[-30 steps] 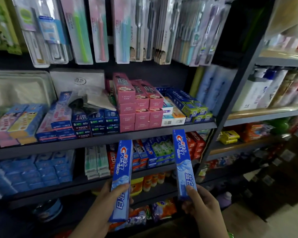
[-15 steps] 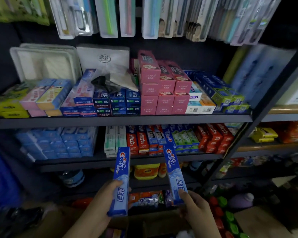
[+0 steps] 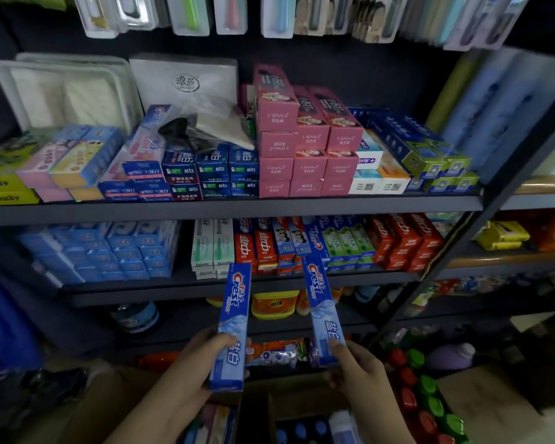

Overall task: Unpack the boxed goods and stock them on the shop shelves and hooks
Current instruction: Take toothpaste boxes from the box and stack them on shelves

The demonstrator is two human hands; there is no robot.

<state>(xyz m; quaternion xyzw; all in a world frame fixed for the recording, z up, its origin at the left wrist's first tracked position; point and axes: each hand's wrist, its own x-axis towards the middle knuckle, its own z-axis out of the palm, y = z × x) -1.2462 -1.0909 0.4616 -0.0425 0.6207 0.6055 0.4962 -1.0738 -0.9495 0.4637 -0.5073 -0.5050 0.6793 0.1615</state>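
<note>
While both hands clamp blue toothpaste cartons, left hand (image 3: 186,373) on one (image 3: 233,325), right hand (image 3: 362,376) on another (image 3: 322,310), they look light, stiff (crushable cardboard); grip low.

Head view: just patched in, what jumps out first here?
Two blue Crest toothpaste boxes stand out at centre bottom, upright: one gripped by the left hand as the left box, the other by the right hand as the right box. Behind them, a stack of pink boxes rises mid-way along the upper shelf.
</note>
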